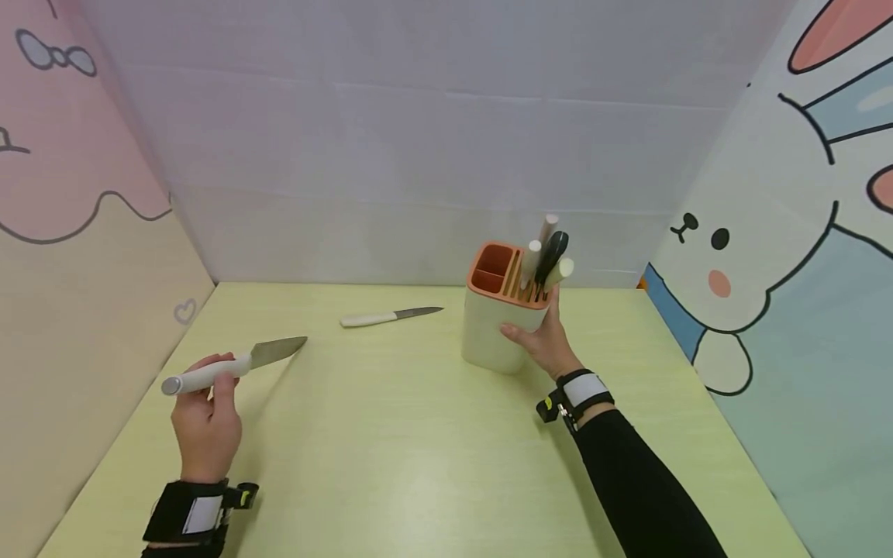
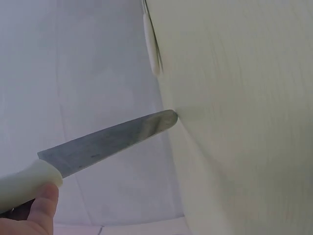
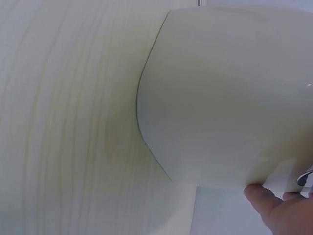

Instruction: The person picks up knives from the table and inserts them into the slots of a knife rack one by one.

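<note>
My left hand grips the white handle of a broad-bladed kitchen knife above the left side of the table. Its blade points right and away from me; in the left wrist view the blade stretches toward the tabletop. At the right, my right hand holds the side of a white knife block with an orange top, thumb on the front and the other fingers partly hidden. Several handles, white ones and a black one, stick up from the block's slots. The right wrist view shows the block's wall and some fingertips.
A smaller knife with a white handle lies on the pale yellow table, left of the block, blade pointing right. Behind the table hangs a pale wall sheet. Printed cartoon panels flank both sides.
</note>
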